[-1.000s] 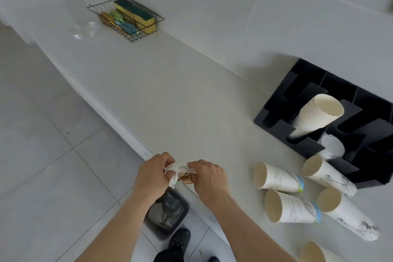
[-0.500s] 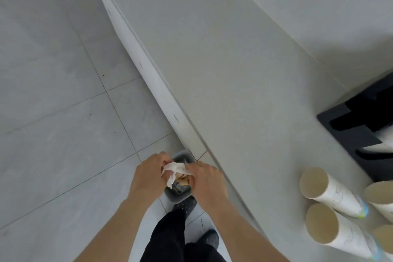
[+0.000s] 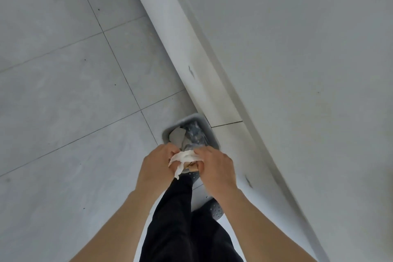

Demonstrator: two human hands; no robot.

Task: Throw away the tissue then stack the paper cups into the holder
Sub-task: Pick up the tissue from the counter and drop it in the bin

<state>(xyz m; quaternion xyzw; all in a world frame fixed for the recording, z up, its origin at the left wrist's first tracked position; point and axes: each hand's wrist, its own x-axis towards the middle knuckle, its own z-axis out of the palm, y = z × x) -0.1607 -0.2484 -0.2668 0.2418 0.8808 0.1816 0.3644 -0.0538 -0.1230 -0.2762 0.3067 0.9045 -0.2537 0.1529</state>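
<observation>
A crumpled white tissue (image 3: 184, 158) is pinched between both hands, with a scrap of brown material tucked under it. My left hand (image 3: 156, 165) grips its left end and my right hand (image 3: 214, 168) grips its right end. Both hands hover just above the near edge of a small grey waste bin (image 3: 170, 131) on the floor, which holds crumpled waste and clear plastic. The paper cups and the holder are out of view.
The white counter (image 3: 297, 59) fills the right side, its front edge and cabinet face running diagonally past the bin. Grey floor tiles (image 3: 63, 91) spread to the left. My black trousers (image 3: 187, 219) and a grey perforated shoe (image 3: 214, 210) are below my hands.
My view has tilted further down toward the floor, so the cups, holder and wire basket have left the frame. My hands, still holding the tissue, have moved from the counter edge to above the bin.
</observation>
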